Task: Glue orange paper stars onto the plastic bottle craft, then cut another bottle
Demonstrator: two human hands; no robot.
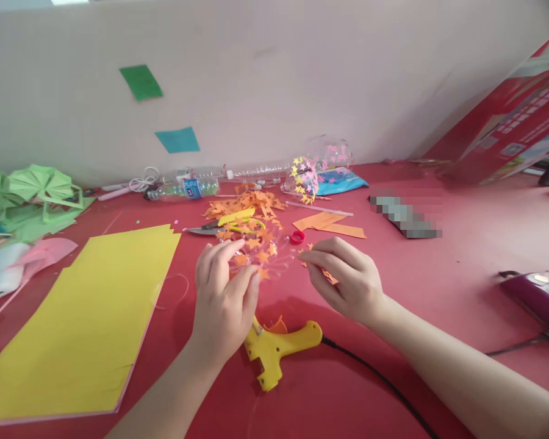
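Note:
My left hand [226, 286] grips a clear plastic bottle piece [281, 265], its edge cut into petal-like strips and orange paper stars stuck over it. To its right, my right hand [348, 277] is closed with thumb and fingertips pinched together; whatever is between them is too small to make out. Several orange stars [332, 277] lie on the table under the right fingers. Below the left hand rests a yellow glue gun [279, 350] on its side, its nozzle hidden by that hand. A red bottle ring [297, 237] lies just beyond the two hands.
Scissors [205, 230], a yellow utility knife [236, 216] and a heap of orange paper stars [247, 203] lie behind my hands. Yellow paper sheets [86, 317] cover the left. Plastic bottles [183, 186] line the wall. The glue gun's black cord [379, 375] runs under my right forearm.

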